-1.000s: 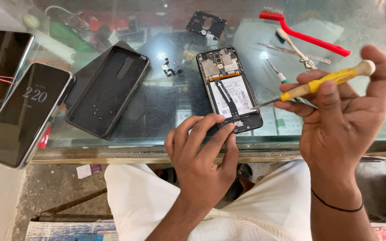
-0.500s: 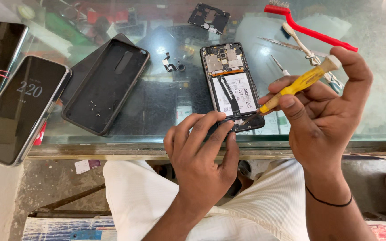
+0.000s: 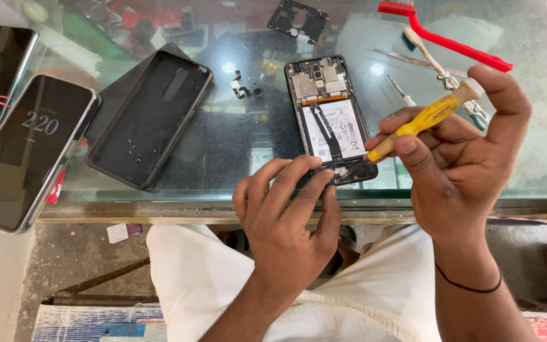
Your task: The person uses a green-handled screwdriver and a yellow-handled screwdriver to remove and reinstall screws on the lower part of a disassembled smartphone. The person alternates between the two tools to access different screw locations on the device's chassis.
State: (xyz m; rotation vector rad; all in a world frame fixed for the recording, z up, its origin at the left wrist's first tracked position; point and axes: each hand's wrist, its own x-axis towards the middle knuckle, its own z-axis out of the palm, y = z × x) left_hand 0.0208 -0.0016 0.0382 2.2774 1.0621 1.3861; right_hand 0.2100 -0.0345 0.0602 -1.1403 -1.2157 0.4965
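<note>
Fingers of our right hand (image 3: pixel 457 158) are clamped on the yellow screwdriver (image 3: pixel 422 122), forefinger capping its top end, tip slanted down to the bottom edge of the opened phone (image 3: pixel 330 120). Left hand (image 3: pixel 286 221) fingers are together, pinching that same bottom edge, holding nothing else.

Head view, only cam we have: phone lies back-off on the glass counter (image 3: pixel 223 158), battery and board showing, near the front edge, between both hands. Vs. a sec ago the driver has swung from nearly flat, up high at the right, down and inward; the tip now sits at the lower board area. We read that as the tool being seated on a fastener there, though the contact spot is prob. too small to tell for sure. Left hand hasn't shifted.

Around it: black case (image 3: pixel 150 120) to the left w/ tiny screws inside, two more phones (image 3: pixel 26 152) far left, red brush (image 3: pixel 444 38) and tweezers (image 3: pixel 413 60) at the back right.
</note>
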